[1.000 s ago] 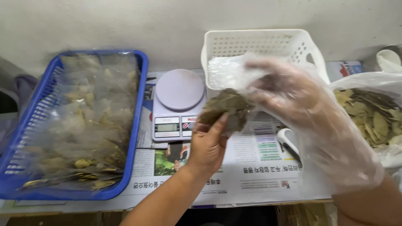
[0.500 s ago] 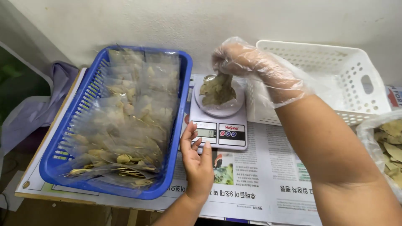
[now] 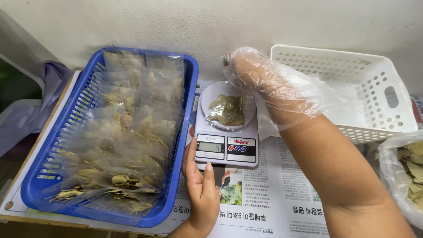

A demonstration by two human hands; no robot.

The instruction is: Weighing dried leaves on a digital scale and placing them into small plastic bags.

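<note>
A small white kitchen scale [image 3: 225, 145] stands on newspaper, with a clear packet of dried leaves [image 3: 228, 110] lying on its round plate. My right hand [image 3: 269, 83], in a loose clear plastic glove, hovers just right of and above the plate, fingers apart and holding nothing. My bare left hand [image 3: 200, 185] rests edge-on on the newspaper, just left of the scale's front, between it and the blue basket [image 3: 180, 176]. That basket holds several clear packets of dried leaves [image 3: 119, 136].
A white perforated basket [image 3: 352, 88] stands behind my right arm. At the right edge a clear plastic bag of loose dried leaves [image 3: 407, 172] lies open. Newspaper [image 3: 264, 207] covers the table. A purple cloth [image 3: 31, 110] lies at the far left by the wall.
My right hand has set the packet of leaves on the scale plate and lifted off it to the right. My left hand stays by the scale's front.
</note>
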